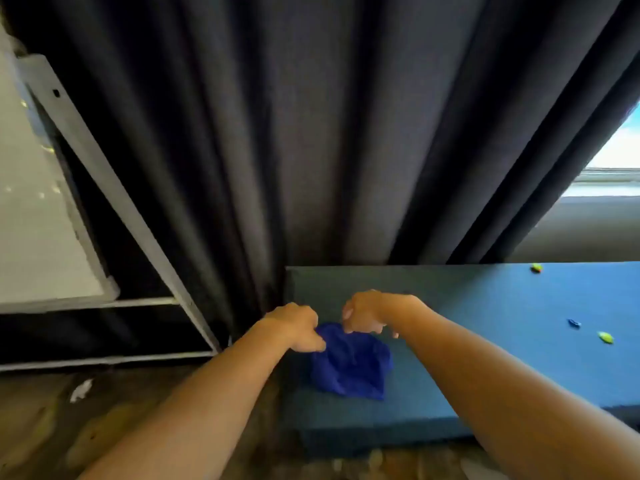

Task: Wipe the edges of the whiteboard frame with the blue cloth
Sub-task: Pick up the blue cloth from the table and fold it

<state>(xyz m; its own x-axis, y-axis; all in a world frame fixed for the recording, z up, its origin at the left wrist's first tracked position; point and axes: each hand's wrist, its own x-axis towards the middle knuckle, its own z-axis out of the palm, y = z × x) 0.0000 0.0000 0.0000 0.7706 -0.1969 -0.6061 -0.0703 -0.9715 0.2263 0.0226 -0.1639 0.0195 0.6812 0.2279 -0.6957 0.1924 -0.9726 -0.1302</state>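
Observation:
A crumpled blue cloth (351, 365) lies near the left end of a teal padded surface (485, 306). My left hand (298, 325) pinches the cloth's upper left edge. My right hand (369, 311) pinches its upper edge just to the right, fingers curled. The whiteboard (38, 220) stands at the far left, tilted in view, with its grey frame (86, 147) along the right side and a bottom rail (90, 303). Both hands are well to the right of the whiteboard.
Dark pleated curtains (311, 133) hang behind the teal surface. A bright window (616, 161) shows at the right. Small yellow-green pieces (605, 337) and a small blue piece (574, 323) lie on the teal surface. The floor (52, 427) below is brownish, with a white scrap (81, 389).

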